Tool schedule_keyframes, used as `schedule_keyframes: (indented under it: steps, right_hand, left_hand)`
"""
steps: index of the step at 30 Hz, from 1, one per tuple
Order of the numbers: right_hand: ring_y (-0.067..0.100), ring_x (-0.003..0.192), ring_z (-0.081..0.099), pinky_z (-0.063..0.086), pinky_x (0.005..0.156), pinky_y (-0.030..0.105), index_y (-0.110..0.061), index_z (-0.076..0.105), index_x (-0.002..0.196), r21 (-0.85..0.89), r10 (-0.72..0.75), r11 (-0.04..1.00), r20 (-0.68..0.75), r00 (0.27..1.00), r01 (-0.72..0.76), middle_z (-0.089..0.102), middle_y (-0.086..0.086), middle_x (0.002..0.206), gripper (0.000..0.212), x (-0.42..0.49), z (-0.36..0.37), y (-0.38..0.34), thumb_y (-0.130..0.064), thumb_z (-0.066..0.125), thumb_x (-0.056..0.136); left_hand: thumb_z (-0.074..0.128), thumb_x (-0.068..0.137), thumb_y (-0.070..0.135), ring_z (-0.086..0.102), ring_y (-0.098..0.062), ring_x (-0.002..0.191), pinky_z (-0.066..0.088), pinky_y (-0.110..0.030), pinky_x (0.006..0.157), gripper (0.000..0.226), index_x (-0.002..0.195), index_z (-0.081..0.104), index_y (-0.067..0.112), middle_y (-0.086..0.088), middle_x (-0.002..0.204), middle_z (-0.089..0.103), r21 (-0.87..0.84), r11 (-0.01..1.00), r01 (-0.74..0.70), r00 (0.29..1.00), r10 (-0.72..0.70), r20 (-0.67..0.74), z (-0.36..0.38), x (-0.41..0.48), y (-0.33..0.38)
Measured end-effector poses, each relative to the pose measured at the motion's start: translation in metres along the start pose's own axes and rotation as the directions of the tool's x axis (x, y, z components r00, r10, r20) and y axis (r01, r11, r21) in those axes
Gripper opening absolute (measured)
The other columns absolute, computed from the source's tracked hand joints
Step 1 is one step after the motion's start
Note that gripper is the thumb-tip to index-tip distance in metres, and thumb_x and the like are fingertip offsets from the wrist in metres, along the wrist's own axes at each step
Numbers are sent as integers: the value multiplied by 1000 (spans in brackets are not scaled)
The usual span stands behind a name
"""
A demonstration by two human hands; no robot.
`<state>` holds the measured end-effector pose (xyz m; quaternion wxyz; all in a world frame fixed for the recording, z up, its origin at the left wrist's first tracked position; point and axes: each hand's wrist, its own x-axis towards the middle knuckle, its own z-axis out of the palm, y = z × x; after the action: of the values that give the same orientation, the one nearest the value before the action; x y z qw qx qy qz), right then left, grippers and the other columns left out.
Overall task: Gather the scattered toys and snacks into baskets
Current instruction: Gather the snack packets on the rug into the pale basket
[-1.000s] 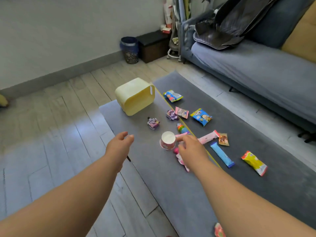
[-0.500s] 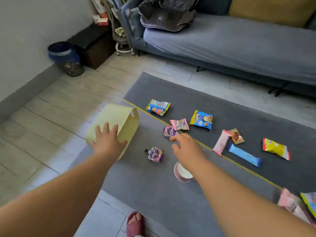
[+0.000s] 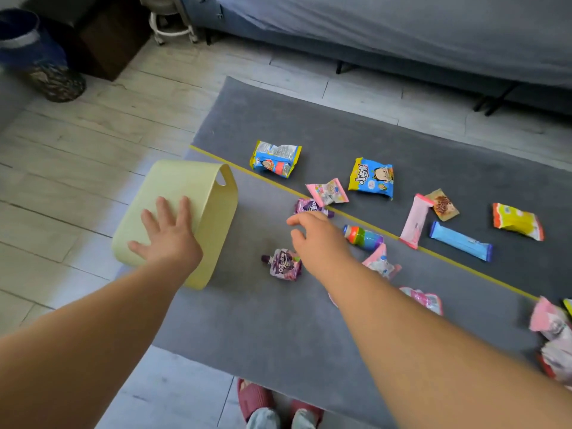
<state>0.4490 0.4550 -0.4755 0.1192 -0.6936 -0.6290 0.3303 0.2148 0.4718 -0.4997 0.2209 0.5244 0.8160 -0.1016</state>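
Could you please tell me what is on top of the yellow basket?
The left hand rests flat on the yellow basket, fingers spread. The basket's inside is out of view.

Basket [image 3: 173,193]: pale yellow, plain.
Rug [image 3: 309,125]: dark grey, with one thin yellow line across it.
Pouch [image 3: 283,264]: purple with white print.
Bottle [image 3: 362,236]: rainbow bands, red through green to blue.
Blue bar [image 3: 460,241]: light blue with darker blue ends.
Pink bar [image 3: 414,221]: pale pink.
Packet [image 3: 517,221]: yellow with orange ends.
Floor [image 3: 77,168]: pale grey wood planks.
My slippers [image 3: 253,400]: dark red.
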Motion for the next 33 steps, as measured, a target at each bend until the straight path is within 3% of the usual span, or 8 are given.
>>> schedule_keyframes:
  steps: [4, 9, 14, 18, 21, 26, 31, 33]
  right_hand:
    - [18, 117, 50, 38, 85, 25, -23, 58, 122, -29, 20, 999, -11, 1000, -21, 49, -3, 134, 31, 3, 11, 20, -16, 45, 95]
    - [23, 123, 46, 39, 95, 32, -24, 47, 134, -127, 53, 991, 110, 992, -39, 40, 0, 141, 42, 4, 48, 40, -23, 53, 92]
    - [27, 131, 34, 35, 101, 36, -26, 40, 138, -277, 44, 961, 145, 988, -2, 34, 3, 143, 54, 18, 97, 37, -28, 58, 88]
    - [27, 133, 30, 34, 100, 38, -30, 43, 135, -392, 86, 919, 103, 991, -39, 34, 4, 143, 49, 24, 128, 38, -24, 55, 88]
    - [26, 126, 34, 36, 96, 35, -38, 39, 137, -432, 176, 892, 61, 982, -133, 38, 3, 136, 46, 26, 139, 40, -25, 46, 93]
    - [34, 106, 43, 41, 88, 35, -35, 34, 140, -41, 451, 879, -256, 855, -476, 39, 12, 115, 71, 36, 114, 15, -26, 66, 77]
    - [25, 103, 47, 40, 77, 28, -12, 53, 111, 278, 294, 952, -719, 629, -128, 41, 10, 117, 52, 59, 69, -59, -27, 78, 69]
    - [17, 102, 47, 41, 74, 26, -12, 51, 103, 324, 256, 946, -696, 671, -25, 41, 6, 119, 54, 63, 68, -84, -33, 82, 64]
  left_hand:
    - [32, 79, -11, 3, -24, 151, 16, -65, 113, 90, 152, 14, 38, 7, 165, 3, -249, 968, -16, 990, -19, -137, -10, 1, -11]
    - [27, 76, -1, 53, -23, 125, 46, -41, 103, 86, 143, 40, 51, 13, 143, 52, -767, 641, 7, 975, -174, -137, -32, -14, -18]
    - [25, 74, -1, 59, -30, 118, 53, -43, 89, 88, 136, 44, 57, 19, 132, 59, -829, 559, 34, 985, -161, -68, -45, -9, -15]
    - [25, 75, -4, 57, -19, 90, 43, -22, 51, 86, 130, 52, 57, 15, 118, 67, -826, 560, 69, 996, -92, 21, -47, 11, -19]
    - [27, 74, -5, 66, -20, 96, 45, -23, 54, 86, 124, 55, 59, 17, 111, 70, -841, 539, 41, 998, 12, 56, -41, 28, -31]
    - [25, 73, -9, 65, -15, 92, 49, -25, 62, 86, 114, 62, 57, 20, 96, 72, -860, 507, 59, 987, 97, 125, -43, 43, -38]
    - [27, 78, -7, 59, -16, 81, 47, -33, 70, 84, 89, 61, 70, 26, 73, 68, -868, 485, 107, 970, 142, 199, -50, 37, -28]
    - [28, 79, -6, 60, -15, 80, 49, -34, 74, 84, 86, 62, 70, 28, 75, 69, -879, 466, 98, 963, 179, 202, -48, 34, -20]
